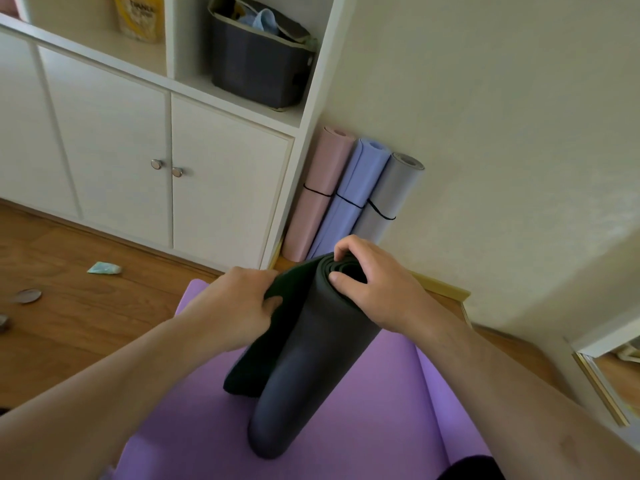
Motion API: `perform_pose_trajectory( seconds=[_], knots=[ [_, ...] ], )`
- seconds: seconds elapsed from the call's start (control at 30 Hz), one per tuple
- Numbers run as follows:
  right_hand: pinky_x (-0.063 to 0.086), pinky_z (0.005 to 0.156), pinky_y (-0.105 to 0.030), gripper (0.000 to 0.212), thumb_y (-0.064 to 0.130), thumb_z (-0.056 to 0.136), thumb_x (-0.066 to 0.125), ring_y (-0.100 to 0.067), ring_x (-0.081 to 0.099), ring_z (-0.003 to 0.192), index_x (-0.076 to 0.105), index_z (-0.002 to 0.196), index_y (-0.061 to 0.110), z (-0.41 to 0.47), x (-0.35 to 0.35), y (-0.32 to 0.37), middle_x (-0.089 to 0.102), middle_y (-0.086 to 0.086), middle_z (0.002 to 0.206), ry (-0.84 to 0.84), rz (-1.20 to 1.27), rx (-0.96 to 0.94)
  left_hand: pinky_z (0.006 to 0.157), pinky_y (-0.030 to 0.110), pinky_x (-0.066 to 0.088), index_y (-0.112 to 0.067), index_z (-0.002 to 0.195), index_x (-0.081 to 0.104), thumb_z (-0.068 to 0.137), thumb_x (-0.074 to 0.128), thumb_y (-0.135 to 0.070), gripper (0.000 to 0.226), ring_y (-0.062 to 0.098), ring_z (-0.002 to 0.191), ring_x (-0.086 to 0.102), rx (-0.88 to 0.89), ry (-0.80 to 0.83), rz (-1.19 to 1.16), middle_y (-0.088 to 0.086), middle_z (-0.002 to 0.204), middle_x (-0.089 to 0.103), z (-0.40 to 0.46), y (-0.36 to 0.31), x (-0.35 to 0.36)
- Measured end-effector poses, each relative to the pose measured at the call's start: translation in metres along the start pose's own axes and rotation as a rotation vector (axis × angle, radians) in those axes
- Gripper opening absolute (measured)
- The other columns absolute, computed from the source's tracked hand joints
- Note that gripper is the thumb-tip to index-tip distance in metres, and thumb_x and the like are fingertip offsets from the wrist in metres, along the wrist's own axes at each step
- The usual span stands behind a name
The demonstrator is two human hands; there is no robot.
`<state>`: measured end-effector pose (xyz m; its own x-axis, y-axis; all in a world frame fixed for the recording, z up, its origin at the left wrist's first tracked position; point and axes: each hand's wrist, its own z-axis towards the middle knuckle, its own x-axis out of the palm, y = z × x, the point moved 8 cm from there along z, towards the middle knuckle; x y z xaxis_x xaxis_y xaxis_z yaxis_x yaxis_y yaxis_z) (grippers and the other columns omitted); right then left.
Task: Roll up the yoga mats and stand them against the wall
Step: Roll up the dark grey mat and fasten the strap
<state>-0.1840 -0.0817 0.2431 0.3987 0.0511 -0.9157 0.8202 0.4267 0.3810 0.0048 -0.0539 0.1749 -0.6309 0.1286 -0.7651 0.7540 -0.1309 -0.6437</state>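
Hands first: your left hand (239,299) pinches the loose outer flap of the dark charcoal rolled foam yoga mat (304,362), thumb on the near face and fingers curled round the flap's edge. Your right hand (377,285) grips the top end of the same roll, fingertips hooked over the rim and the thumb pressed against the spiral layers.

That dark roll stands tilted on its lower end, leaning away from you toward the corner, and it rests on the flat purple foam yoga mat (381,393) spread across the wooden plank floor (69,320). The flap you hold hangs loose along the left side of the roll, not wound tight.

Against the cream wall (502,133), three rolled mats stand side by side, touching: a pink rolled mat (318,188) next to the white cabinet (121,161), a lavender-blue rolled mat (353,192) in the middle, and a grey rolled mat (384,199) on the right. Each carries a thin black band around its middle.

In the cabinet's open shelf sits a dark fabric storage bin (256,60), with a yellow printed bag (138,15) in the compartment to its left. On the floor at the left lie a small pale green wrapper (104,269) and a flat grey disc (26,295).
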Motion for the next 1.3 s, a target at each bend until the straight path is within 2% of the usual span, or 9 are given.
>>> perform_pose_trajectory(
  seconds=[0.37, 0.5, 0.57, 0.67, 0.77, 0.87, 0.97, 1.1, 1.3],
  knots=[
    [0.054, 0.086, -0.044, 0.016, 0.048, 0.099, 0.059, -0.010, 0.056, 0.101, 0.048, 0.107, 0.041, 0.004, 0.003, 0.009, 0.055, 0.017, 0.110, -0.050, 0.008, 0.068, 0.074, 0.032, 0.056, -0.026, 0.093, 0.057, 0.105, 0.054, -0.035, 0.015, 0.013, 0.078, 0.061, 0.065, -0.067, -0.020, -0.009, 0.087, 0.062, -0.014, -0.032, 0.016],
    [0.053, 0.089, -0.047, 0.015, 0.050, 0.098, 0.057, -0.010, 0.056, 0.102, 0.047, 0.107, 0.043, 0.007, 0.002, 0.007, 0.055, 0.018, 0.113, -0.098, 0.029, 0.147, 0.065, 0.018, 0.045, -0.031, 0.096, 0.049, 0.102, 0.058, -0.038, 0.013, 0.010, 0.081, 0.059, 0.032, -0.057, -0.117, -0.013, 0.094, 0.057, -0.014, -0.043, 0.026],
    [0.052, 0.092, -0.048, 0.019, 0.052, 0.097, 0.057, -0.012, 0.056, 0.106, 0.046, 0.112, 0.046, 0.007, 0.003, 0.004, 0.054, 0.020, 0.116, -0.107, 0.061, 0.195, 0.068, 0.016, 0.046, -0.031, 0.110, 0.045, 0.090, 0.070, -0.053, 0.039, 0.009, 0.089, 0.060, 0.007, -0.017, -0.149, -0.016, 0.105, 0.053, -0.016, -0.046, 0.037],
    [0.046, 0.104, -0.051, 0.042, 0.065, 0.095, 0.052, -0.019, 0.050, 0.125, 0.044, 0.134, 0.053, 0.008, 0.007, 0.004, 0.050, 0.015, 0.133, -0.049, 0.101, 0.224, 0.076, 0.018, 0.047, -0.027, 0.127, 0.037, 0.070, 0.084, -0.068, 0.084, 0.008, 0.101, 0.056, -0.010, -0.088, -0.078, -0.013, 0.116, 0.044, -0.016, -0.049, 0.047],
    [0.039, 0.116, -0.052, 0.085, 0.083, 0.081, 0.061, -0.023, 0.039, 0.141, 0.034, 0.155, 0.051, 0.009, 0.012, 0.009, 0.043, 0.007, 0.148, 0.118, 0.213, 0.186, 0.078, 0.019, 0.049, -0.024, 0.126, 0.037, 0.070, 0.088, -0.060, 0.084, 0.011, 0.104, 0.059, -0.013, -0.215, -0.071, -0.010, 0.115, 0.045, -0.015, -0.048, 0.046],
    [0.035, 0.123, -0.049, 0.124, 0.072, 0.062, 0.086, -0.018, 0.033, 0.149, 0.019, 0.164, 0.049, 0.002, 0.008, -0.002, 0.029, 0.012, 0.160, 0.324, 0.200, 0.171, 0.072, 0.020, 0.047, -0.028, 0.116, 0.041, 0.066, 0.092, -0.057, 0.076, 0.008, 0.094, 0.057, -0.001, -0.169, -0.110, -0.013, 0.109, 0.049, -0.008, -0.043, 0.044],
    [0.039, 0.121, -0.046, 0.141, 0.063, 0.052, 0.094, -0.016, 0.028, 0.150, 0.002, 0.159, 0.061, -0.012, 0.006, -0.015, 0.019, 0.022, 0.158, 0.422, 0.080, 0.196, 0.065, 0.018, 0.040, -0.041, 0.100, 0.041, 0.059, 0.097, -0.053, 0.070, 0.000, 0.087, 0.053, 0.072, -0.092, -0.127, -0.021, 0.101, 0.050, 0.001, -0.044, 0.033],
    [0.047, 0.108, -0.040, 0.139, 0.049, 0.060, 0.097, -0.021, 0.027, 0.143, 0.002, 0.162, 0.054, -0.023, 0.004, -0.025, 0.022, 0.011, 0.149, 0.274, -0.042, 0.250, 0.072, 0.019, 0.047, -0.042, 0.106, 0.048, 0.058, 0.096, -0.054, 0.069, -0.001, 0.093, 0.056, 0.159, -0.048, -0.134, -0.023, 0.103, 0.054, 0.005, -0.053, 0.039],
    [0.055, 0.099, -0.039, 0.106, 0.046, 0.051, 0.098, -0.017, 0.052, 0.116, 0.044, 0.143, 0.048, -0.035, -0.016, -0.039, 0.040, 0.010, 0.125, 0.022, 0.072, 0.268, 0.094, 0.022, 0.046, -0.026, 0.135, 0.032, 0.059, 0.090, -0.066, 0.103, 0.007, 0.118, 0.046, 0.250, -0.095, -0.027, -0.015, 0.134, 0.030, 0.005, -0.069, 0.059]
  ],
)
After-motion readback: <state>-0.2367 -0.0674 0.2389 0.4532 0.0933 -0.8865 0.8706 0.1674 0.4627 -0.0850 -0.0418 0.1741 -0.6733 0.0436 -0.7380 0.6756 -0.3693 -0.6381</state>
